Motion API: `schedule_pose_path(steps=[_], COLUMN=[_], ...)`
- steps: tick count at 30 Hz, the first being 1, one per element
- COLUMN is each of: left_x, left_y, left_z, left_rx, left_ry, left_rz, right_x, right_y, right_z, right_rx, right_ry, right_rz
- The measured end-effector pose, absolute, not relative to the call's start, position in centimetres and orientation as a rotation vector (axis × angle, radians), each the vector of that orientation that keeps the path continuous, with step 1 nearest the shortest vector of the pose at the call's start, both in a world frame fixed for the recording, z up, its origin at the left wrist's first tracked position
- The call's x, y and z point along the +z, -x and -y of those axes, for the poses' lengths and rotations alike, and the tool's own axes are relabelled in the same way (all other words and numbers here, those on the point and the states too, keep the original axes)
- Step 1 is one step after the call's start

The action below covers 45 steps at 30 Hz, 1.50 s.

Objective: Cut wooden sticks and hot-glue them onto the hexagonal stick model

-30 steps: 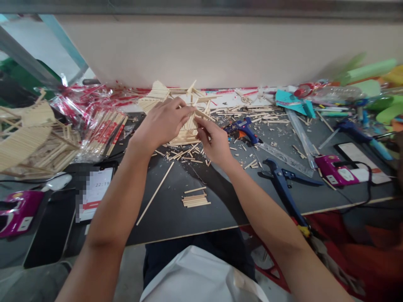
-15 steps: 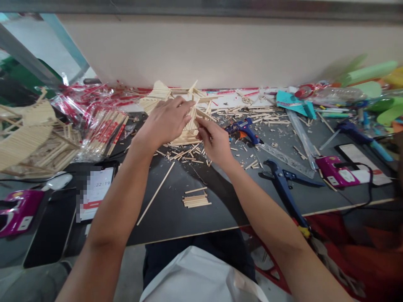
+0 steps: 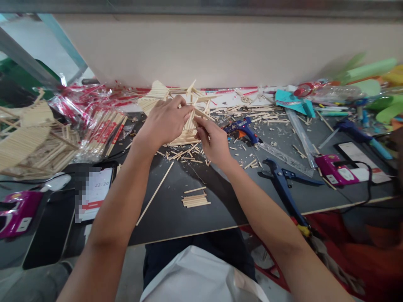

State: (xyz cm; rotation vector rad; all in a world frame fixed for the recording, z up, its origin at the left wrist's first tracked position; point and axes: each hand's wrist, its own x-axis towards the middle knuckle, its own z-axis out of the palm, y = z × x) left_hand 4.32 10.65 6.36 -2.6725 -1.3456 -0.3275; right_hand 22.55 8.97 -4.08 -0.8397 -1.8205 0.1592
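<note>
At the far side of the dark tabletop (image 3: 170, 222), just short of the pale wall (image 3: 220, 52), we have the stick model (image 3: 190, 124) standing between our two hands. Our left hand (image 3: 166, 119) lies over its left part with the fingers bent across the top; whether they grip or merely steady it, we cannot tell. Our right hand (image 3: 215, 140) is at the model's right edge, thumb and forefinger drawn close together, though the fingers hide whatever may be between them. As far as we can judge, the work is well past its start: close-set slats make up the face between our hands, and a curved slatted panel (image 3: 157, 91) is in place on the far left. The far right looks less finished, with thin sticks jutting out and open gaps among them. Nearer us, a small row of cut sticks (image 3: 195, 201) lies unused, with a long stick (image 3: 155, 193) to its left. Offcuts are strewn around the model, and the blue glue gun (image 3: 245, 128) rests out of our hands on the right, beyond the blue cutter (image 3: 283, 184). Well to the left stands a second stick model (image 3: 25, 144), with broad curved panels of its own.
</note>
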Motion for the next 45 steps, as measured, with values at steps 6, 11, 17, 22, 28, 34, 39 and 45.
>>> schedule_pose_path(steps=[6,11,17,22,28,34,39,45], left_x=[5.5,6.2,8.6,9.7,10.2,10.1,10.1,10.1], left_y=[-4.0,-2.2,1.4,3.8,5.8,5.7,5.2,4.9], left_z=[-11.3,-11.6,-11.3,-10.7,-10.1,-10.2,-10.7,-10.4], left_rx=[-0.493,-0.683,-0.706,-0.825,-0.873,-0.778,-0.472,-0.242], left_ry=[2.709,2.727,2.627,2.529,2.359,2.428,2.506,2.577], left_rz=[1.366,1.381,1.574,1.729,1.693,1.944,2.020,2.009], right_x=[-5.1,-4.8,-4.3,-3.7,-4.0,-4.6,-4.5,-4.8], right_y=[-22.0,-21.9,-22.0,-22.8,-23.8,-23.4,-23.1,-23.3], right_z=[-8.9,-8.3,-7.7,-7.8,-8.8,-8.9,-8.7,-9.0], right_rx=[0.138,0.142,-0.079,-0.265,-0.296,-0.272,-0.285,-0.253], right_ry=[0.869,0.941,0.934,0.891,0.876,0.890,0.864,0.882], right_rz=[1.847,1.823,1.707,1.480,1.456,1.481,1.521,1.475])
